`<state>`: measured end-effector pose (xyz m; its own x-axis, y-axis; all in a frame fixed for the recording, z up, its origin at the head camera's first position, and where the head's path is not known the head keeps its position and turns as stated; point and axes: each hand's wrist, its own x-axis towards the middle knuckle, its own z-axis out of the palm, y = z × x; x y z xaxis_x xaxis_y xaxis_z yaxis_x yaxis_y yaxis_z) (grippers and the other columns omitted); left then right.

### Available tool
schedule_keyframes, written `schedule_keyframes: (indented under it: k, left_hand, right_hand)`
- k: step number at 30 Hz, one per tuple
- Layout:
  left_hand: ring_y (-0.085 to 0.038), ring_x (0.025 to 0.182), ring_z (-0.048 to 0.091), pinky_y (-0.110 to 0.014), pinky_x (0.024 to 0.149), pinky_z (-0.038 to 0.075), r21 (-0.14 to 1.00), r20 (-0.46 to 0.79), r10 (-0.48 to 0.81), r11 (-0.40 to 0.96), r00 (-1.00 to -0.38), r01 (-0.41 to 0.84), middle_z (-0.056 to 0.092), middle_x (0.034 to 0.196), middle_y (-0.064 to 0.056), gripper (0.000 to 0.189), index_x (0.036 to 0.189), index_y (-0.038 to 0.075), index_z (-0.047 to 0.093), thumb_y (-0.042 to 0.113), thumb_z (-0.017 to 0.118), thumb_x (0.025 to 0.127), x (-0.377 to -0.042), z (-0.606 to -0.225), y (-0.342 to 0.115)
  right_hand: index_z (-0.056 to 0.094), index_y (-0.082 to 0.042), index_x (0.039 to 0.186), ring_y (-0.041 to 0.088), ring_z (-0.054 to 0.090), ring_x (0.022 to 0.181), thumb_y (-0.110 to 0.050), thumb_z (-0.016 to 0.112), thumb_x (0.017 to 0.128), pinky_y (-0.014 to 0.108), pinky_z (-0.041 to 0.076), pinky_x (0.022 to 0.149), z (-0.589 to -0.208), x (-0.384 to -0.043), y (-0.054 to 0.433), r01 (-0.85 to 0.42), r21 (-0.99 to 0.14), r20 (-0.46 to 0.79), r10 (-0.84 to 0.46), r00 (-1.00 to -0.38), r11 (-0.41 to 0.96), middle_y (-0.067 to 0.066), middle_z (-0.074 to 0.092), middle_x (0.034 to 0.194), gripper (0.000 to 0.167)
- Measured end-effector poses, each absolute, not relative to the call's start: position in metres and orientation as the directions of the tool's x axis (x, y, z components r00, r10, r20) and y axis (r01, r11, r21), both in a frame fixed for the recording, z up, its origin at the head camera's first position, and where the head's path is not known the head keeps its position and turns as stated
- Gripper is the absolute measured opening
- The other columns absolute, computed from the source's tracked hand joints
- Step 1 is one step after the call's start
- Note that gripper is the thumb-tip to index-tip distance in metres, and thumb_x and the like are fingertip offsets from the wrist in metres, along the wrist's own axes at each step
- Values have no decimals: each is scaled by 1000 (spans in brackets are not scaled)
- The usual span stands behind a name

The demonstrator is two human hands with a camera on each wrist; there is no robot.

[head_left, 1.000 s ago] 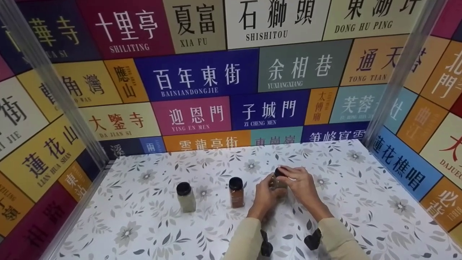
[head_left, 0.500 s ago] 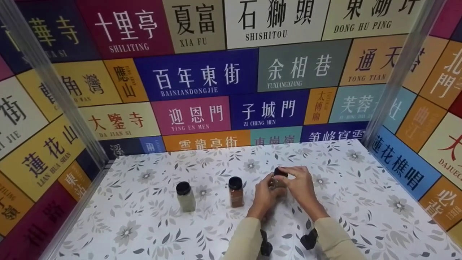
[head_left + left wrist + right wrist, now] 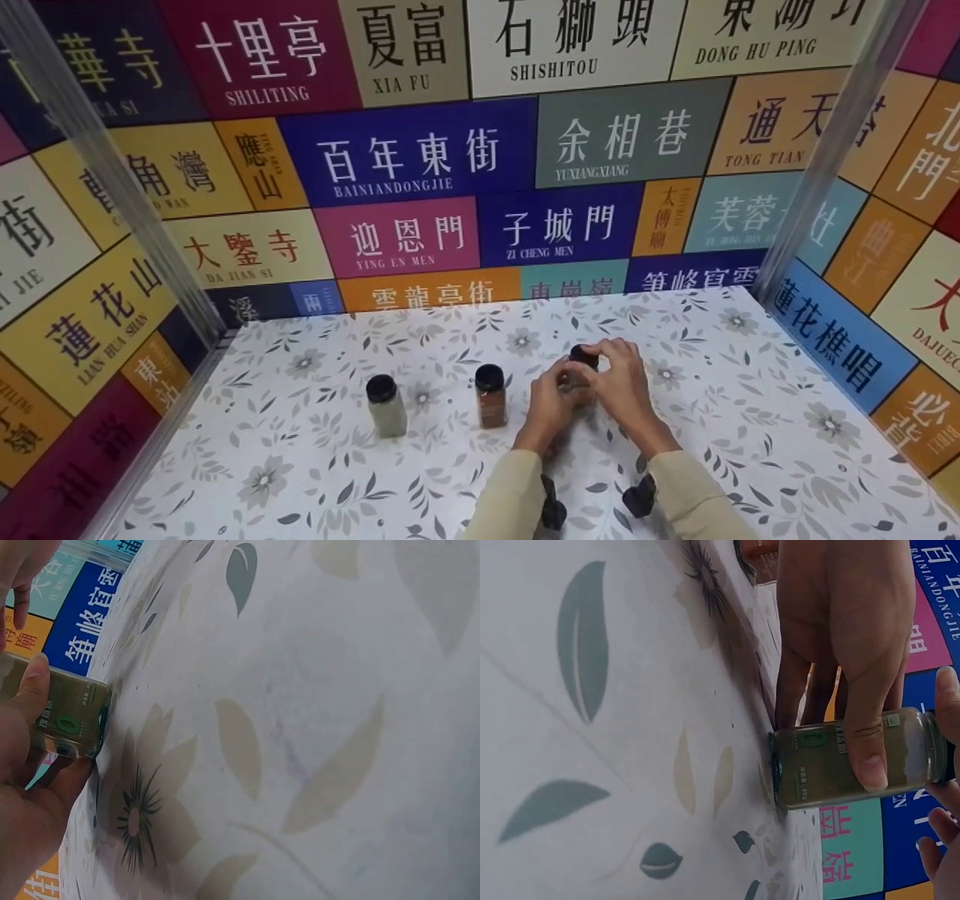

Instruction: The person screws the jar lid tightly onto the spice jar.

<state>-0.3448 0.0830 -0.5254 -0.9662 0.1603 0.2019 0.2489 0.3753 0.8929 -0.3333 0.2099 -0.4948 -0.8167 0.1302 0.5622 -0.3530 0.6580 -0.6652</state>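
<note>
My left hand [image 3: 549, 409] grips the body of a square glass spice jar [image 3: 814, 784] filled with greenish-brown powder. Its thumb lies across the jar's side in both wrist views. The jar stands upright, its base right at the tablecloth. On top is a black cap [image 3: 582, 357], which my right hand [image 3: 622, 386] holds between thumb and fingers. To the left stand two more capped jars, a reddish-brown one [image 3: 492, 409] close by and a pale green one [image 3: 387, 418] farther off.
A white cloth with grey flowers and leaves covers the table [image 3: 315, 480]. Behind it rises a wall of coloured name panels [image 3: 409, 154], with clear posts [image 3: 825, 150] at the corners. Black wrist devices [image 3: 553, 510] sit below both sleeves.
My right hand has turned a little about the cap, its fingers changing their hold on it. The left hand keeps its grip on the jar. The other two jars have not moved.
</note>
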Motion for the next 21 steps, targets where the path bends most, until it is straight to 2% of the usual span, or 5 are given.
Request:
schedule_keyframes:
  k: [4,7,11,16,21]
  left_hand:
    - [-18,115,67,-31,98,54,894,222,169,358,-960,269,73,120,1,44,126,22,67,19,79,84,-345,-525,84]
    - [-16,113,67,-30,97,54,894,228,163,356,-960,273,74,119,0,47,128,22,66,21,80,83,-345,-524,85]
    - [-15,113,66,-30,98,53,898,199,152,369,-968,242,73,120,-1,49,129,22,65,21,80,82,-344,-523,85]
    - [-15,113,66,-31,100,52,906,176,134,364,-975,214,73,122,-3,51,130,20,65,19,80,82,-343,-522,86]
    - [-17,117,65,-33,103,51,913,172,115,356,-978,202,72,125,-4,55,133,18,64,15,81,81,-344,-524,88]
  right_hand:
    - [67,-3,116,34,58,123,-11,69,93,51,47,104,-491,-329,218,-366,-789,441,39,-897,493,15,64,132,24]
    - [61,0,126,37,54,133,0,57,98,52,44,111,-489,-328,224,-353,-855,370,-31,-929,379,18,57,144,28]
    - [58,0,131,37,51,136,4,53,99,43,45,112,-488,-330,225,-312,-888,315,-46,-948,339,20,58,141,33]
    - [61,-2,126,33,55,132,8,54,96,19,47,99,-490,-332,220,-271,-904,298,33,-954,331,16,63,135,33]
    - [59,1,121,36,56,130,11,54,94,15,46,96,-493,-332,216,-290,-892,328,52,-943,347,18,62,136,29]
